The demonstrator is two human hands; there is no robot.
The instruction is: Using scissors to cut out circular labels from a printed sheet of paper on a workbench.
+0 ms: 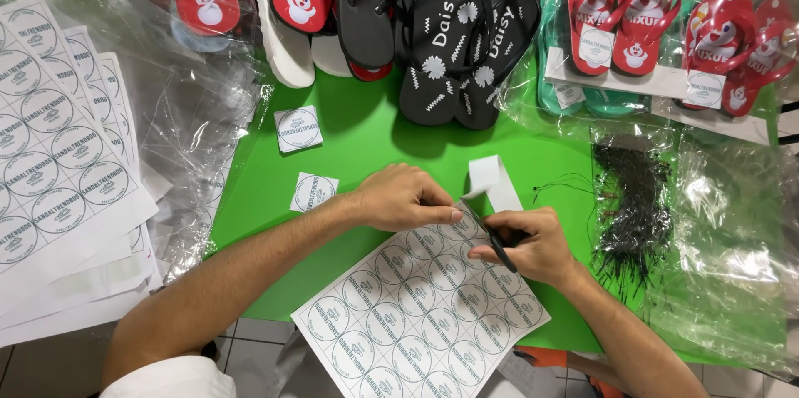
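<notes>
Nearest you, a sticker sheet (420,315) of round labels lies on the green desk (366,136). Your left hand (404,196) pinches the sheet's far corner, fingers closed on it; your right hand (524,241) is clamped on a thin black tool (491,238) at that same corner. Two cut-out labels (306,161) lie left of the hands, a bundle of black ties (632,211) right. Farthest, black flip-flops (470,40) rest at the desk's far edge.
</notes>
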